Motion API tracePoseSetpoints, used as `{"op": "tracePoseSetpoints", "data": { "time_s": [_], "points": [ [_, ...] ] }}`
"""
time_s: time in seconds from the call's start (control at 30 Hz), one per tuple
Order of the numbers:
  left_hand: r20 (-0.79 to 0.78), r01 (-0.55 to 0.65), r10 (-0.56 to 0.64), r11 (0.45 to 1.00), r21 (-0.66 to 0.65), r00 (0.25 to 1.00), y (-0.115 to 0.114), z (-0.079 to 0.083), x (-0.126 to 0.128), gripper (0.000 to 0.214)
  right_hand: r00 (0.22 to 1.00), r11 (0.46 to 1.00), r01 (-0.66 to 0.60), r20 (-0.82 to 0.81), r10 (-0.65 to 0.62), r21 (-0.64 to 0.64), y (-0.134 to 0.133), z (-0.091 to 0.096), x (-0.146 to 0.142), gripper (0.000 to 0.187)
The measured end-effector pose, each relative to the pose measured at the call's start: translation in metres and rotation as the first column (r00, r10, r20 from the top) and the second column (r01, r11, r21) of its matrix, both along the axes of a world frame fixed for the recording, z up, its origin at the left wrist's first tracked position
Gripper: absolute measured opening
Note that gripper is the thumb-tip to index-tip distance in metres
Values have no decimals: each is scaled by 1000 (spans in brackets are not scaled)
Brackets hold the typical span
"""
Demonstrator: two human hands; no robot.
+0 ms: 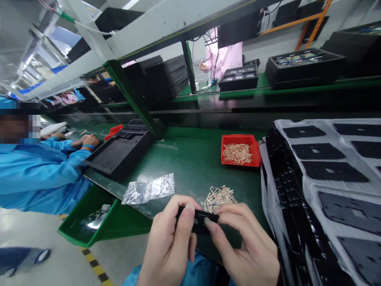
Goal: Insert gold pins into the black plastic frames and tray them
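Note:
A flat black plastic plate (200, 223) is held between my two hands, over the front edge of the green bench. My left hand (172, 238) grips its left end, with the thumb on top. At the right end, my right hand (244, 238) pinches the plate's edge between thumb and fingers; whether a small part is also in that pinch I cannot make out. Just beyond my fingers lies a loose pile of small beige strips (219, 197). Farther back, a red bin (256, 153) holds more such strips.
To the right, stacked trays (297, 174) carry several black plates. A clear plastic bag (150, 188) lies left of my hands, above a green bin (80, 234). A black foam tray (119, 153) sits farther left, beside a co-worker in blue (38, 174). A green post (131, 95) rises behind.

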State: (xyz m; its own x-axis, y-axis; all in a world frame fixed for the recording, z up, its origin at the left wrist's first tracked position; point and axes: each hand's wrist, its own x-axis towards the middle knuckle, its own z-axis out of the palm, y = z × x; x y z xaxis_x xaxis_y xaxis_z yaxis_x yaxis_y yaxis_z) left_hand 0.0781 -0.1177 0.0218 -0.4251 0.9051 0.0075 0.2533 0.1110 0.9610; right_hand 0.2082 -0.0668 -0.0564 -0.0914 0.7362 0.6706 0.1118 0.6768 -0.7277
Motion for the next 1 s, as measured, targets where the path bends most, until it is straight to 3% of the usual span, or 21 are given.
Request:
{"op": "tracePoseSetpoints", "data": {
  "time_s": [0.13, 0.33, 0.57, 0.7, 0.77, 0.87, 1.0],
  "points": [
    [-70, -86, 89, 995, 47, 994, -3, -1, 5, 31, 979, 969, 204, -47, -199, 138, 2, -4, -3, 32],
    [-223, -37, 79, 982, 185, 972, -4, -5, 3, 22, 979, 956, 175, 58, -194, 237, 5, 3, 1, 28],
    [-411, 66, 42, 967, 246, 911, -14, -13, -6, 18, 999, 988, -19, 34, 14, 153, 5, 3, 4, 29],
    [-534, 159, 24, 942, 294, 845, -18, -16, -13, 14, 980, 981, -196, -20, 196, -1, 4, 7, 2, 12],
    [-551, 236, -16, 914, 331, 835, -18, -17, -16, 17, 971, 969, -237, -46, 234, -70, 2, 6, 0, 18],
    [-542, 311, -62, 871, 381, 838, -18, -20, -16, 18, 975, 971, -213, -87, 204, -111, -4, 1, -4, 22],
    [-569, 346, -63, 846, 405, 820, -21, -20, -11, 15, 981, 998, -69, -182, 65, -13, -12, 1, -14, 22]
  ]
}}
